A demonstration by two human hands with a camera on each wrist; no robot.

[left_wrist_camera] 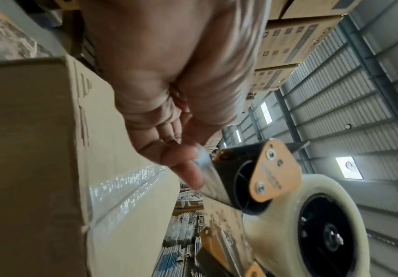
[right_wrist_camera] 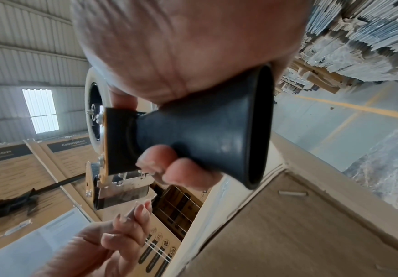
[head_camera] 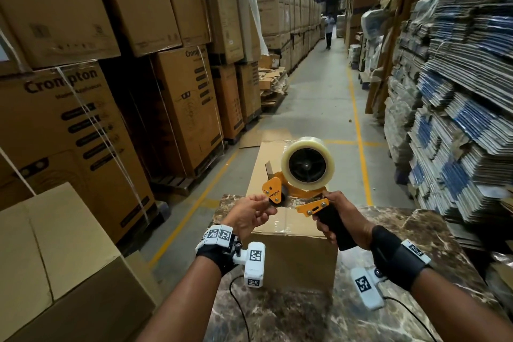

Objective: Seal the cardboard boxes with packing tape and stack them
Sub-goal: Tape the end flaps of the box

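Observation:
A long cardboard box (head_camera: 294,255) lies on the marble table (head_camera: 433,233), clear tape shining on its near top. Above it my right hand (head_camera: 337,221) grips the black handle (right_wrist_camera: 205,135) of an orange tape dispenser (head_camera: 288,189) carrying a clear tape roll (head_camera: 306,165). My left hand (head_camera: 256,211) pinches the loose tape end (left_wrist_camera: 201,161) at the dispenser's front roller (left_wrist_camera: 247,187). The box (left_wrist_camera: 39,168) fills the left of the left wrist view. The left hand's fingers (right_wrist_camera: 131,221) show below the dispenser in the right wrist view.
Tall stacked cartons (head_camera: 91,125) line the left side. Another plain carton (head_camera: 55,253) stands at my near left. Stacks of flattened cardboard (head_camera: 455,108) fill the right. A floor aisle with yellow lines (head_camera: 358,125) runs ahead, where a person (head_camera: 329,30) stands far off.

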